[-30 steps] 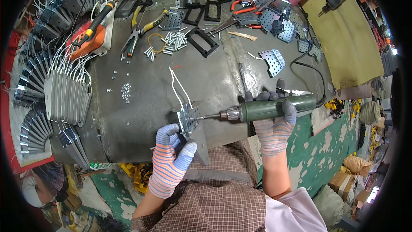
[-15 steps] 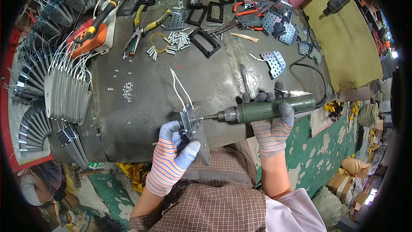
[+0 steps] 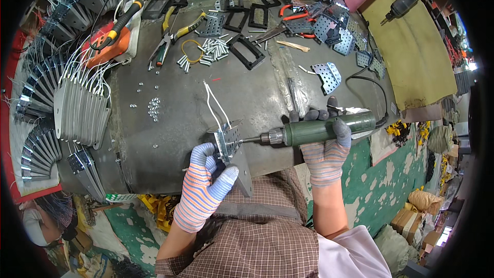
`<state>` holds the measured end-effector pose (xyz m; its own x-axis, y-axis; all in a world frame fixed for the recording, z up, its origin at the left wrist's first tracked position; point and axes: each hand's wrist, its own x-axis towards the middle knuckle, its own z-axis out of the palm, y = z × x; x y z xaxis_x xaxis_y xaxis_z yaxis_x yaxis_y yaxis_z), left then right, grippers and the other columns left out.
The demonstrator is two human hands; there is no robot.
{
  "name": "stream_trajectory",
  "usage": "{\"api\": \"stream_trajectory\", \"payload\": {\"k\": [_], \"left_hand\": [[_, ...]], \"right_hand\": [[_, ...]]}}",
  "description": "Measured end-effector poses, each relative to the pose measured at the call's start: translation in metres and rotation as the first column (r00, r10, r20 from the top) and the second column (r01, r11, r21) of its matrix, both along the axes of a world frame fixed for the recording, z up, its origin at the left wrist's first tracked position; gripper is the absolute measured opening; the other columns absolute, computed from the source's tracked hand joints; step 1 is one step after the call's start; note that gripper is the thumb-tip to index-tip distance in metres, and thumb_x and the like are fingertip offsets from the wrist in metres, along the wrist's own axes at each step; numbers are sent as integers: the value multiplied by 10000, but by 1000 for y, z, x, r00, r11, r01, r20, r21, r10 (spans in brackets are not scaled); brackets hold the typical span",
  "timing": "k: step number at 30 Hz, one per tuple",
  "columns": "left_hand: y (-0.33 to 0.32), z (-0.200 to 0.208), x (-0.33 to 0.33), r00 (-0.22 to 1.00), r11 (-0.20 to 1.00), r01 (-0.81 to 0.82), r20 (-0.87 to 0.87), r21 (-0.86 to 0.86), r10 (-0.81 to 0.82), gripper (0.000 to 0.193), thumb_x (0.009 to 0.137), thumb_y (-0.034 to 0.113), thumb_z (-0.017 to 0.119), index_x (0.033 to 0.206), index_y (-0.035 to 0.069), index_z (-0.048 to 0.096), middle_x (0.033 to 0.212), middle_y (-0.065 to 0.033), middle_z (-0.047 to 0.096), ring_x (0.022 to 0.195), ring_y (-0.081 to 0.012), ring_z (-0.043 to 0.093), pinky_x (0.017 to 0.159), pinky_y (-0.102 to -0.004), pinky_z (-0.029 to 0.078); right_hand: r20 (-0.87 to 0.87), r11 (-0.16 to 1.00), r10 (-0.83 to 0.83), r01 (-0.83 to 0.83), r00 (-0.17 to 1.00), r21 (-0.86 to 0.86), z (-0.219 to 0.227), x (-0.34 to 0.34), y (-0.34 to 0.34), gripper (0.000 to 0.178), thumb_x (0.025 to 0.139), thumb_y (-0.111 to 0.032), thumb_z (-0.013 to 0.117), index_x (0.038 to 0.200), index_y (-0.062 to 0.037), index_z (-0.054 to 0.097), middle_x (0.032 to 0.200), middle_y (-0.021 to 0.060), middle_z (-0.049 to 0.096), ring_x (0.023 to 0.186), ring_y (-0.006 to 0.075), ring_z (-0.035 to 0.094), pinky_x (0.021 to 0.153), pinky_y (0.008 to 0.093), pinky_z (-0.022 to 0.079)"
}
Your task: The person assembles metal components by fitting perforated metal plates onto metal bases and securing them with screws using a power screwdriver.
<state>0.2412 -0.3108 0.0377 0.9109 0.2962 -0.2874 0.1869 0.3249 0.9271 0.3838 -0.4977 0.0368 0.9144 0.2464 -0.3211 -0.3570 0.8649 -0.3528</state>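
imo that metal plate (image 3: 241, 164), pinched in the left hand (image 3: 202, 190) at the bench's (image 3: 175, 92) near edge, looks light, stiff and slick, so grip its flat sides, while the right hand (image 3: 325, 160) wraps the green screwdriver (image 3: 319, 132), tip contact unclear.

The driver (image 3: 315, 133) looks smooth plastic, its chuck (image 3: 275, 137) shiny metal, the bracket (image 3: 232, 137) glossy metal. The gloves (image 3: 198, 195) are knit cloth, the frames (image 3: 255, 64) matt plastic by their look, the desk (image 3: 180, 98) dull and scuffed.
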Motion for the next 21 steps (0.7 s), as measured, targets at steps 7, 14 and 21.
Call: {"api": "stream_trajectory", "payload": {"k": [7,14,21], "left_hand": [[-1,11,1,1000,998,22,-15,56,-21,490,831,46,682,1200,0,362,1137,-149,578,1020,-176,576,899,-310,476],[10,26,-13,927,617,89,161,782,-338,223,795,61,631,1007,27,575,1128,-211,619,1089,-331,595,950,-416,464],[-6,-7,-15,943,800,-28,281,599,-177,241,809,-69,504,995,55,594,1172,-215,609,1049,-367,619,917,-382,497]], "right_hand": [[108,998,56,-52,993,-35,17,-1,5,567,738,-112,703,1269,-100,506,887,36,601,938,210,603,1080,584,302],[158,976,23,-56,987,208,38,-7,-15,618,765,-166,704,1311,-31,448,936,27,597,981,167,565,1111,577,228],[-114,990,40,-24,993,138,6,-11,-23,575,740,-134,699,1269,-66,483,911,44,639,953,219,582,1057,522,349]]}}
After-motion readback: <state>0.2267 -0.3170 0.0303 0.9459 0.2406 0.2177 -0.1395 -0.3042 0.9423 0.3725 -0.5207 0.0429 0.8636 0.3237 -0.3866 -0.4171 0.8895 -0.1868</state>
